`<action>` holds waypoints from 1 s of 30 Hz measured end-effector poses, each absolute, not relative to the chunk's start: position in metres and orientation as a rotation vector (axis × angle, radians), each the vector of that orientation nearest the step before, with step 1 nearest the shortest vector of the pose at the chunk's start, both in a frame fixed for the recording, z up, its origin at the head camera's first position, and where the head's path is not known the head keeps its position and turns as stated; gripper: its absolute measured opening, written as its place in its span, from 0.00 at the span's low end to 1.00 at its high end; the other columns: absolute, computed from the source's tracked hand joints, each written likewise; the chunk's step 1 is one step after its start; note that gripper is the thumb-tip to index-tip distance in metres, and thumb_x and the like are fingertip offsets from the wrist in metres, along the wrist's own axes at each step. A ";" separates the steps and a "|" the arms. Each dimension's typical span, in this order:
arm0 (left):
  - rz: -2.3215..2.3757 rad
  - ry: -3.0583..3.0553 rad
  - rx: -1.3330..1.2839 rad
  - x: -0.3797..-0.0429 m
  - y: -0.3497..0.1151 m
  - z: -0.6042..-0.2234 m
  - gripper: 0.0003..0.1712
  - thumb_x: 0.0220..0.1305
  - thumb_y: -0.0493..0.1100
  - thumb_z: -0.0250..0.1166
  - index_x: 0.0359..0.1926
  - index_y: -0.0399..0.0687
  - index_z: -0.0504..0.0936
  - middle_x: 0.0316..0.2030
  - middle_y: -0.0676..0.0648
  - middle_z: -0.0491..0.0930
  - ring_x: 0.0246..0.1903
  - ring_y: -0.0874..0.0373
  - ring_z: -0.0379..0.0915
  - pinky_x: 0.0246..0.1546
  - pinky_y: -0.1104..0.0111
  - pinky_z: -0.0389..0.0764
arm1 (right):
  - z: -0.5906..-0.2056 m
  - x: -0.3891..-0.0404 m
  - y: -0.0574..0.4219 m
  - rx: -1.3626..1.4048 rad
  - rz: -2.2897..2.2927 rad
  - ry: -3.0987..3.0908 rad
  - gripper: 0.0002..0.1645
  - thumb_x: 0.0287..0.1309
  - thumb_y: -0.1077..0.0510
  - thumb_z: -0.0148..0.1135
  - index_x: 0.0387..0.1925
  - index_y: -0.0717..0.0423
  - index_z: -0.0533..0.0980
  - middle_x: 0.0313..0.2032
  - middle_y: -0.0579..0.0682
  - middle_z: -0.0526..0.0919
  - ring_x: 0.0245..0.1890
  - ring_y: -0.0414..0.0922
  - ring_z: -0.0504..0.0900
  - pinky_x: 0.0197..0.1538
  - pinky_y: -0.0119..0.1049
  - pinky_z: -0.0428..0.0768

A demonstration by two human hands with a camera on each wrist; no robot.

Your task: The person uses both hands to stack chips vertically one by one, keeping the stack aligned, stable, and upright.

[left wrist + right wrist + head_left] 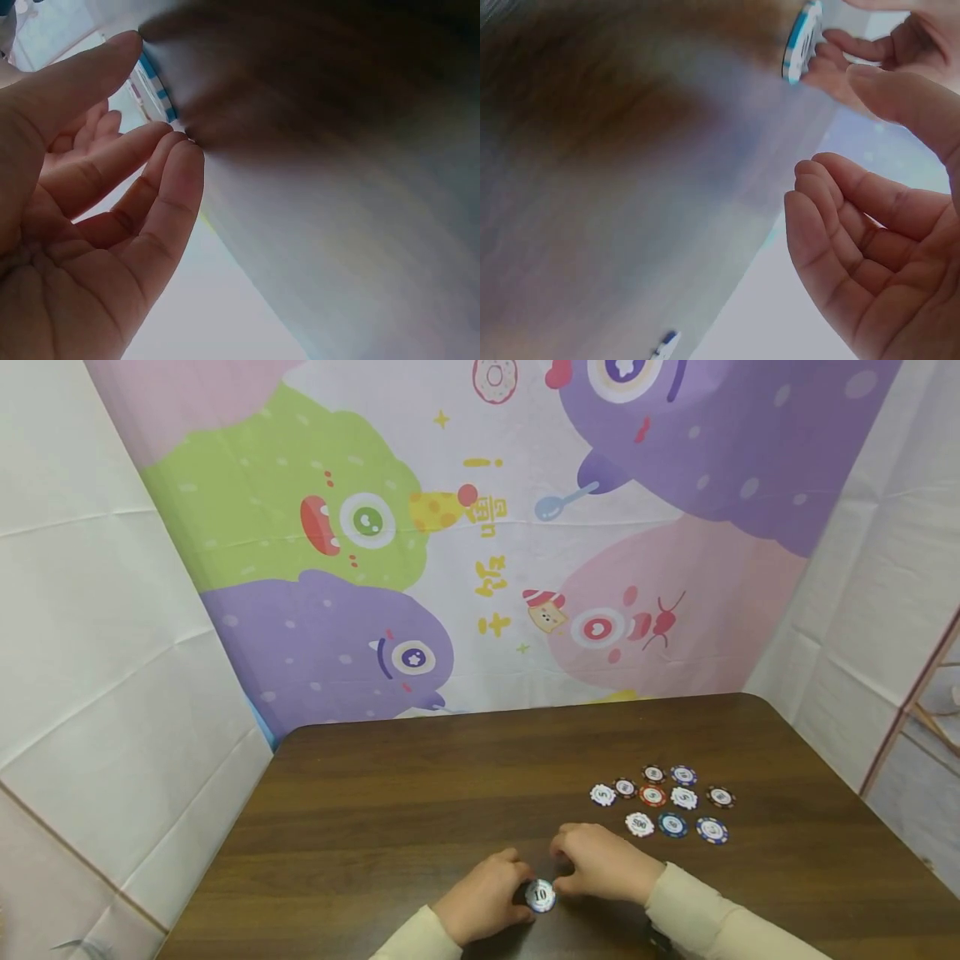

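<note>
A poker chip [541, 896] marked 10, white with a blue-striped edge, lies flat near the table's front edge. In the left wrist view its edge [159, 91] shows just past the left hand's thumb and fingertips; whether more chips lie under it I cannot tell. My left hand [486, 896] rests on the table at the chip's left, thumb and fingers bent loosely about it without a visible pinch. To its right my right hand [606, 862] has thumb and fingers apart, holding nothing; the right wrist view shows that hand [877, 240] beside the chip.
Several poker chips lie spread at the table's right, among them a red one [652, 796], a white 500 chip [640, 824] and a teal one [672, 825]. The brown wooden table [360, 827] meets a cartoon-printed curtain [510, 685] at the back.
</note>
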State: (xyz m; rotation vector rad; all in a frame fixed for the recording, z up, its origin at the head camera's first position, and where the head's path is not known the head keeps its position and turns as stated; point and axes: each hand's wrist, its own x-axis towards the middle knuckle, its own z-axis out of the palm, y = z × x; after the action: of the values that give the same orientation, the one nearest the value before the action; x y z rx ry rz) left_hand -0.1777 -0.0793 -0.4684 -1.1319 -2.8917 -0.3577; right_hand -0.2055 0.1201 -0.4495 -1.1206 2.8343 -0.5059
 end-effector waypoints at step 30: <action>-0.301 -2.827 -1.142 -0.180 -0.074 -0.471 0.15 0.41 0.49 0.73 0.30 0.50 0.81 0.27 0.58 0.74 0.26 0.71 0.64 0.28 0.80 0.67 | -0.439 -0.235 0.190 -0.771 -0.684 3.045 0.16 0.43 0.53 0.70 0.33 0.58 0.80 0.26 0.43 0.79 0.26 0.36 0.74 0.31 0.33 0.73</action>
State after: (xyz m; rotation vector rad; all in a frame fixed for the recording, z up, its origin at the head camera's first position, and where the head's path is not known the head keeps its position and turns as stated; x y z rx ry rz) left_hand -0.1804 -0.0738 -0.4715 -1.1415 -2.8273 -0.3009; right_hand -0.2348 0.1901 -0.4394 -0.7715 3.0450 -0.6844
